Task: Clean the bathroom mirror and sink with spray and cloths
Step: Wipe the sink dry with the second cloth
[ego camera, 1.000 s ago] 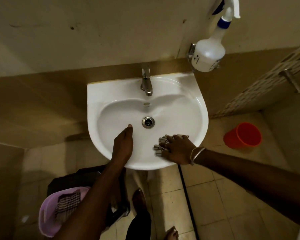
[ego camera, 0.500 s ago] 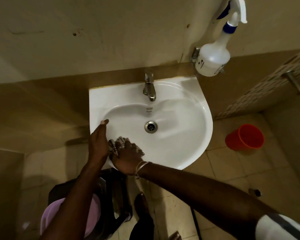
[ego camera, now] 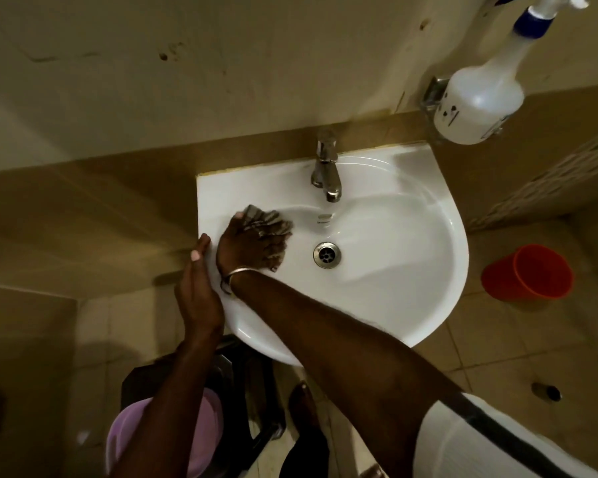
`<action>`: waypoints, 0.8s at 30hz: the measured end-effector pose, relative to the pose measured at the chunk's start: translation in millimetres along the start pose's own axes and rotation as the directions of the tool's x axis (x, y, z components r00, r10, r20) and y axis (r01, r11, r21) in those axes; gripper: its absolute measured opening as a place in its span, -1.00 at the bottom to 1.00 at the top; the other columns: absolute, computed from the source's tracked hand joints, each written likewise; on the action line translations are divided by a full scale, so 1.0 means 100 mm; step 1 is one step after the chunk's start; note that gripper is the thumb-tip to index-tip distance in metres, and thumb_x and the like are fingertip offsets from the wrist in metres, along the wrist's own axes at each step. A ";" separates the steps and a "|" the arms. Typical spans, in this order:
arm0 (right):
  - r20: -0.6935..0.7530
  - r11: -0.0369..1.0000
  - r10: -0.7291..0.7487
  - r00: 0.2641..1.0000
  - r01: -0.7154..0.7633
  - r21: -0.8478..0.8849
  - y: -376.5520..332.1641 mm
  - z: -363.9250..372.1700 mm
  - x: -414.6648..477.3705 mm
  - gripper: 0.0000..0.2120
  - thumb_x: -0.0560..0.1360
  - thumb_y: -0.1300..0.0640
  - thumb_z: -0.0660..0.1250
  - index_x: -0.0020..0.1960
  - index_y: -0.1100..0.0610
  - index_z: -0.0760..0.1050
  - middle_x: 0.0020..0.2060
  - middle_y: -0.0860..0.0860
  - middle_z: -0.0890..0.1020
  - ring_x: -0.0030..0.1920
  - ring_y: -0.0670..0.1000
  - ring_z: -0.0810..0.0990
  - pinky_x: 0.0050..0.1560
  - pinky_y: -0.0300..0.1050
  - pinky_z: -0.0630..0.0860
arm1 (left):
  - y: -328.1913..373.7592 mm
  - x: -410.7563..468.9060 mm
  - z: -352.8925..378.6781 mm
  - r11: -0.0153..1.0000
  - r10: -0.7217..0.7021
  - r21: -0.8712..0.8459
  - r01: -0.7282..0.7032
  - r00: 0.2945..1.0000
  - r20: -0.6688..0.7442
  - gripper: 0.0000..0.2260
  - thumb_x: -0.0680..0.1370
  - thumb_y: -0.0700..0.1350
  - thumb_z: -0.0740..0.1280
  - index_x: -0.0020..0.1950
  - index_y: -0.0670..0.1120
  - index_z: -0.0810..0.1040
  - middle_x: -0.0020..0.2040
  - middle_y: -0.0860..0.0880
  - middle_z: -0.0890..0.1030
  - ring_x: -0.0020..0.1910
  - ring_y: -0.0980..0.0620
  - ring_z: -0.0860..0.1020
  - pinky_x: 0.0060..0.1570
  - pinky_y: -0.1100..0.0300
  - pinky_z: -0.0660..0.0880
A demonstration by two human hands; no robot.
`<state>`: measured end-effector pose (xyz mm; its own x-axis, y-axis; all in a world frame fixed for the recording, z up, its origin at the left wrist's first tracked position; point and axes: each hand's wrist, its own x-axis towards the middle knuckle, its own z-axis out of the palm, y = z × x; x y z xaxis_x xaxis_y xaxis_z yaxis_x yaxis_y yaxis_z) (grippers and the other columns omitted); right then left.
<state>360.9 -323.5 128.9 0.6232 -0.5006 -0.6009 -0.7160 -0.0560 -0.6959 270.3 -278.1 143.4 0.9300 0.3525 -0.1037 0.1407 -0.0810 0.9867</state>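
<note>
A white wall-mounted sink (ego camera: 411,270) with a chrome tap (ego camera: 327,175) and a round drain (ego camera: 327,255) fills the middle of the view. My right hand (ego camera: 251,244) presses a checked cloth (ego camera: 268,220) against the basin's upper left side, the fingers curled over it. My left hand (ego camera: 197,291) rests on the sink's left rim, thumb up along the edge. A white spray bottle (ego camera: 479,98) with a blue collar hangs on the wall at the upper right. No mirror is in view.
An orange bucket (ego camera: 529,272) stands on the tiled floor right of the sink. A pink basin (ego camera: 204,439) sits on a dark stool (ego camera: 256,391) below the sink's left side. My feet are on the floor beneath.
My right hand swept the cloth from the sink's front right rim, along the front, up to the basin's upper left. My left hand shifted from inside the basin to the left rim.
</note>
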 end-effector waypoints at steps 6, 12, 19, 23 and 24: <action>-0.315 0.925 0.153 0.937 -0.023 0.379 -0.05 -0.32 0.56 -0.09 0.65 -0.26 0.11 0.61 0.34 -0.26 0.61 0.36 -0.15 0.63 0.31 -0.07 0.62 0.18 -0.09 | -0.01 -0.05 0.10 0.997 0.049 0.057 -0.049 0.999 0.004 -0.61 0.75 0.01 0.10 0.46 -0.10 0.54 0.43 0.04 0.56 0.40 0.27 0.48 0.37 0.42 0.37; -0.514 0.935 -0.010 0.858 0.190 0.299 0.29 -0.95 1.05 -0.29 0.71 -0.11 0.09 0.65 0.27 -0.09 0.64 0.26 -0.01 0.64 0.26 -0.01 0.61 0.12 -0.07 | -0.05 -0.07 0.11 0.991 0.088 0.106 -0.088 0.996 0.003 -0.58 0.73 0.05 0.07 0.47 -0.07 0.53 0.44 0.07 0.54 0.45 0.23 0.44 0.40 0.45 0.29; -0.557 0.977 -0.211 0.803 0.165 -0.133 0.56 -1.38 1.41 -0.22 0.65 -0.20 -0.08 0.63 0.31 -0.17 0.61 0.35 -0.12 0.61 0.40 -0.10 0.59 0.36 -0.07 | -0.10 -0.07 0.16 0.991 0.113 0.076 -0.112 0.994 -0.014 -0.61 0.73 0.03 0.09 0.45 -0.05 0.54 0.45 0.04 0.54 0.48 0.16 0.43 0.51 0.15 0.31; -0.329 0.834 -0.382 0.864 0.169 -0.525 1.03 -1.11 1.17 -0.27 0.62 -0.12 0.00 0.63 0.33 0.03 0.58 0.42 0.05 0.58 0.45 0.04 0.55 0.42 -0.02 | -0.07 -0.08 0.14 0.995 0.071 0.075 -0.070 0.997 -0.007 -0.59 0.72 0.06 0.09 0.47 -0.04 0.52 0.46 0.06 0.53 0.47 0.20 0.43 0.52 0.18 0.30; -0.259 0.797 -0.395 0.881 0.189 -0.574 1.12 -1.03 1.07 -0.26 0.61 -0.12 0.00 0.62 0.34 0.05 0.58 0.42 0.06 0.57 0.46 0.06 0.55 0.42 -0.03 | -0.07 -0.08 0.14 0.995 0.070 0.071 -0.070 0.998 -0.004 -0.58 0.71 0.06 0.09 0.48 -0.05 0.52 0.46 0.06 0.52 0.47 0.20 0.43 0.51 0.19 0.30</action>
<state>315.3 -472.7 27.2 0.7507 -0.6426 -0.1530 -0.6336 -0.6348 -0.4422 266.5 -293.0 135.4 0.9363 0.3496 -0.0337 0.0991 -0.1710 0.9803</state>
